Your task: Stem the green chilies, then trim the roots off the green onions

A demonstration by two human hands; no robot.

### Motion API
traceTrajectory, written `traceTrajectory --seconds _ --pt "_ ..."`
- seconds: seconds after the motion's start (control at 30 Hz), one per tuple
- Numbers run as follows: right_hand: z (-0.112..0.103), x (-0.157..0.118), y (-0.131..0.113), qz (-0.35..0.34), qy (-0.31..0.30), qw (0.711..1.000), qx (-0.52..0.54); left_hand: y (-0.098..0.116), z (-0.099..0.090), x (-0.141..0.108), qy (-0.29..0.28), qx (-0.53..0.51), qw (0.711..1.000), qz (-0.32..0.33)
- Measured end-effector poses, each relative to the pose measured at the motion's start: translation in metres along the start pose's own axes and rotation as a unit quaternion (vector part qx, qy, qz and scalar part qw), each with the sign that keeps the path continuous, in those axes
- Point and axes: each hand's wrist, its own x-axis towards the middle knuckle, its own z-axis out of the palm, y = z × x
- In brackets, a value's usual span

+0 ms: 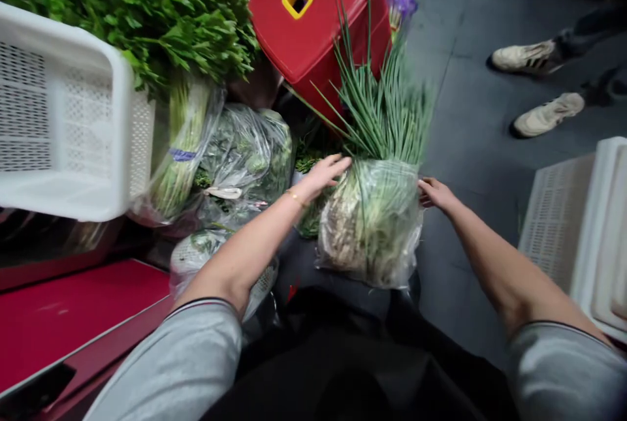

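Observation:
A clear plastic bag [372, 232] holds a thick bunch of scallions, their pale roots at the bottom and long green tops [386, 114] standing out above its rim. My left hand [333, 173] is at the bag's upper left edge, fingers stretched out and apart. At the opposite side, my right hand [435, 194] has its fingertips by the bag's right edge, fingers slightly bent and apart. Whether those fingertips press on the plastic I cannot tell.
Bagged leafy greens [245, 153] and a large bundle of celery [189, 127] lie to the left, beside a white basket [122, 147]. Behind stands a red stool [304, 42]. A white crate [558, 212] is at right. Another person's shoes [548, 114] stand on the dark floor.

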Motion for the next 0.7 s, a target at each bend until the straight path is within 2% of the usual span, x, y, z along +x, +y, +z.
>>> traceTrajectory --seconds 0.07,0.1,0.13,0.2,0.3,0.4,0.47,0.53,0.57,0.6,0.63,0.7 --pt "0.009 0.008 0.006 -0.009 0.034 0.997 -0.068 -0.038 -0.035 -0.010 0.089 0.147 0.985 -0.007" --pt "0.012 0.007 0.011 -0.023 0.060 0.992 -0.105 -0.058 -0.049 -0.018 0.109 0.217 0.970 -0.017" --pt "0.012 0.003 0.017 -0.042 0.093 0.986 -0.135 -0.076 -0.059 -0.025 0.105 0.276 0.955 -0.033" --pt "0.005 -0.014 0.030 -0.095 0.164 0.970 -0.154 -0.107 -0.063 -0.035 0.061 0.351 0.932 -0.065" --pt "-0.006 -0.055 0.033 -0.225 0.226 0.940 -0.122 -0.131 -0.043 -0.030 0.028 0.387 0.918 -0.080" --pt "0.009 -0.100 0.001 -0.387 0.217 0.890 -0.106 -0.134 -0.023 -0.013 0.041 0.397 0.912 -0.096" --pt "0.037 -0.117 -0.037 -0.477 0.168 0.857 -0.102 -0.133 -0.020 -0.007 0.049 0.390 0.913 -0.107" --pt "0.073 -0.116 -0.083 -0.522 0.106 0.842 -0.086 -0.134 -0.025 -0.010 0.047 0.371 0.920 -0.112" --pt "0.090 -0.108 -0.105 -0.518 0.082 0.848 -0.078 -0.136 -0.029 -0.016 0.044 0.355 0.927 -0.114" --pt "0.106 -0.097 -0.127 -0.491 0.060 0.866 -0.074 -0.139 -0.033 -0.023 0.042 0.331 0.936 -0.113" --pt "0.120 -0.084 -0.145 -0.436 0.035 0.896 -0.076 -0.142 -0.038 -0.031 0.043 0.300 0.947 -0.109" --pt "0.141 -0.054 -0.170 -0.265 -0.023 0.959 -0.094 -0.152 -0.046 -0.048 0.063 0.219 0.968 -0.106"
